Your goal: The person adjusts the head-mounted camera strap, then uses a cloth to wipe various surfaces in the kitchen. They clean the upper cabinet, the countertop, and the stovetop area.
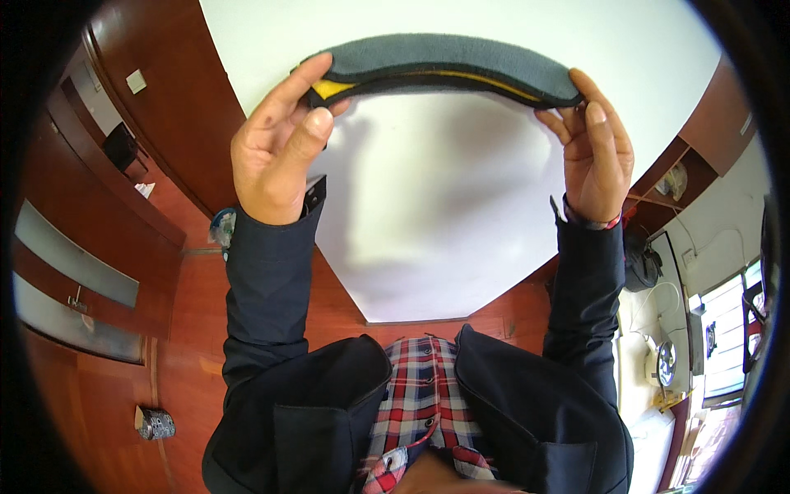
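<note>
A long grey fabric pad (441,52) with black edging is held up in front of a white wall (444,185). It bows upward in the middle, and yellow material shows along its underside and at the left end. That left end is gripped between the fingers of my left hand (281,145), whose thumb stands apart below. My right hand (595,145) pinches the opposite end, with its index finger on the outer edge. Both hands are raised to about the same height, well apart. Soft shadows fall on the wall beneath the pad.
Brown wooden doors (86,265) line the left, above a reddish wood floor (197,321). A small patterned bin (155,424) lies or stands on the floor there. To the right are a black bag (642,265), an electric fan (663,364) and a wooden shelf (669,179).
</note>
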